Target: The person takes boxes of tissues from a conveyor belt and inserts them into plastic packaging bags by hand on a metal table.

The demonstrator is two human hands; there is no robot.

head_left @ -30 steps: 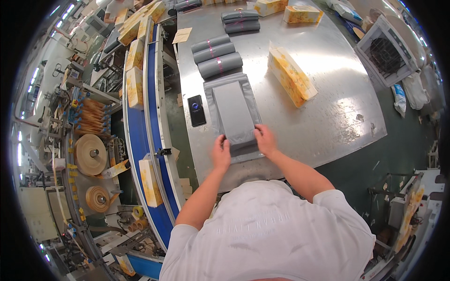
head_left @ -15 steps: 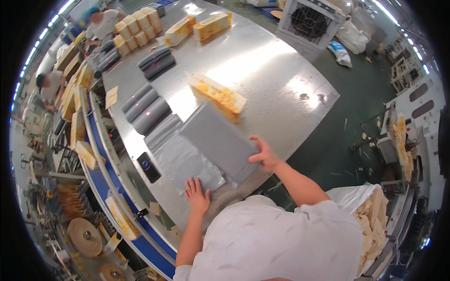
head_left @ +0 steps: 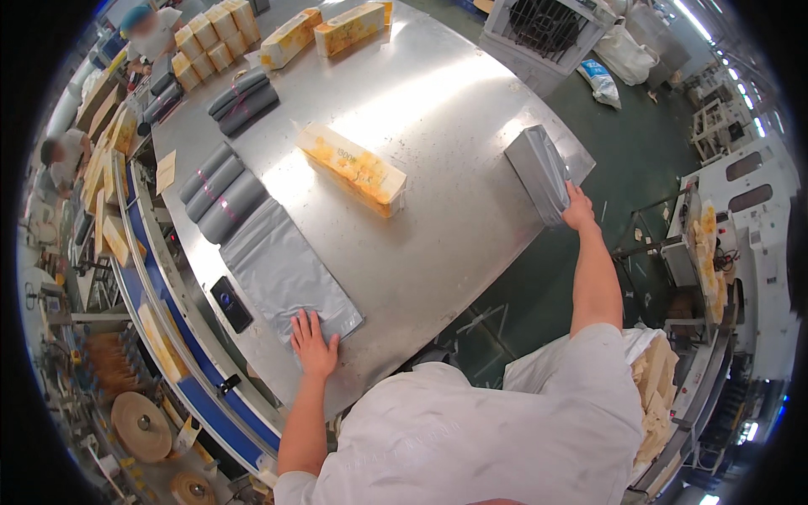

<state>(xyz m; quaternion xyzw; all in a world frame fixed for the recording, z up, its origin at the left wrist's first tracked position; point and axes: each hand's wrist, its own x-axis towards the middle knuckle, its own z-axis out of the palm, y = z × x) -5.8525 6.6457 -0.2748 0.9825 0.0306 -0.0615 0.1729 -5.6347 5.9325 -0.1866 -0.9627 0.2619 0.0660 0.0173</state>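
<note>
On the near left of the metal table, my left hand (head_left: 314, 343) lies flat with spread fingers on the near end of a stack of flat grey plastic bags (head_left: 286, 273). My right arm reaches out to the table's right edge. There my right hand (head_left: 579, 209) grips the near end of a grey plastic-wrapped block (head_left: 539, 175), which rests on the table's right corner; some of its fingers are hidden behind the block. Between my hands, farther back, lies a long yellow-and-white pack (head_left: 352, 170). Rolled grey bags (head_left: 220, 189) with pink bands lie beyond the flat stack.
A dark phone (head_left: 231, 305) lies left of the bags. A blue conveyor (head_left: 210, 404) carrying yellow packs runs along the table's left side. More yellow packs (head_left: 290, 38) stand at the far end, near a co-worker (head_left: 151, 34). An open sack (head_left: 652, 370) stands at my right.
My right hand has carried the grey block from over the bags to the table's right corner. The flat bags are now uncovered. My left hand has stayed on them; the whole view has shifted.
</note>
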